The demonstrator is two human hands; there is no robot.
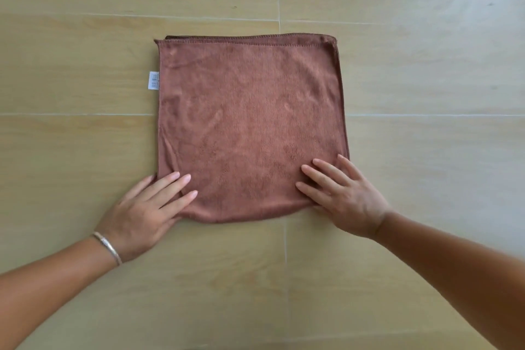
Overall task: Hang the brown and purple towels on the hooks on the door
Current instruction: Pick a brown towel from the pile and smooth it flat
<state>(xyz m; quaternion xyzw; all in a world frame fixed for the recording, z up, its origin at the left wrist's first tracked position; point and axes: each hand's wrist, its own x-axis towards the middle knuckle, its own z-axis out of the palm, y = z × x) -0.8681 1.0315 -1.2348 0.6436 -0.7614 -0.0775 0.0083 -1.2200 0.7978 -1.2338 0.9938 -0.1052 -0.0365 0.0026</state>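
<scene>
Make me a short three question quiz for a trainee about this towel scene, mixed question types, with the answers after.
1. True or false: the brown towel lies folded flat on the wood-look floor.
2. Which wrist wears the bracelet? A left, B right.
3. Fill in: the white tag sticks out from the towel's ____ edge.

Key: 1 true. 2 A. 3 left. Both the left hand and the right hand press straight fingers on the towel's near corners.

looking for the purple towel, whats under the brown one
Under the brown towel only its own folded lower layer shows at the far edge, on wood-look floor. Anything beneath is covered; no purple shows.
</scene>
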